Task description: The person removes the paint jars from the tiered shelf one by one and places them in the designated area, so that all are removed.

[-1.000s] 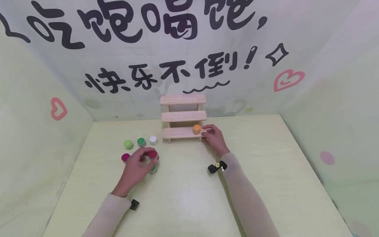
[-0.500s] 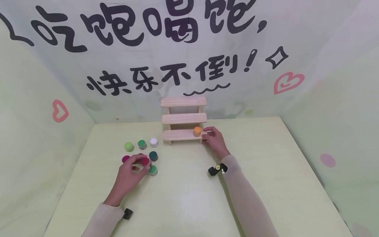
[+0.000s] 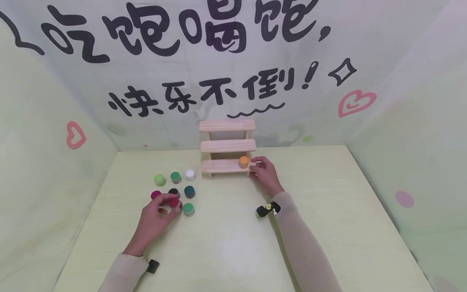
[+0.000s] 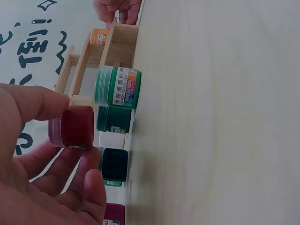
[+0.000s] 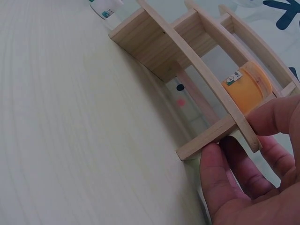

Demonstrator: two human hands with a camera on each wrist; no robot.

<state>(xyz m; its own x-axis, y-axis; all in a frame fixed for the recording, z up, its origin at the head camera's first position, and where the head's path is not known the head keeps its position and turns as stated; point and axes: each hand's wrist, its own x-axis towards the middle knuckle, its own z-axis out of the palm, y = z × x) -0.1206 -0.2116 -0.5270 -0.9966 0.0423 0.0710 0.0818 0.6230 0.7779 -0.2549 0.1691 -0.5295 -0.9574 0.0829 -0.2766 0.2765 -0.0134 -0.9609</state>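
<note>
My left hand point(image 3: 155, 217) pinches a red paint jar point(image 4: 77, 126) between thumb and fingers. In the left wrist view the jar appears off the table. A green paint jar point(image 3: 188, 209), a teal one point(image 3: 189, 192), a black one point(image 3: 174, 192) and a magenta one point(image 3: 156, 195), partly covered by the hand, stand close by. My right hand point(image 3: 266, 174) grips the right end of the lowest step of a small wooden three-step stand point(image 5: 154, 40). Its thumb lies on the step and its fingers are below, by the leg. An orange paint jar point(image 5: 248, 86) rests on that step beside the thumb.
Behind the nearer jars stand a light green jar point(image 3: 159, 180), a dark green jar point(image 3: 176, 177) and a white jar point(image 3: 190, 175). The pale table point(image 3: 233, 239) meets a printed backdrop point(image 3: 164, 134) behind the stand, with fabric walls at both sides.
My left hand has drawn the red jar leftward and towards me, uncovering the teal jar and then the black one. My right hand has stayed at the stand.
</note>
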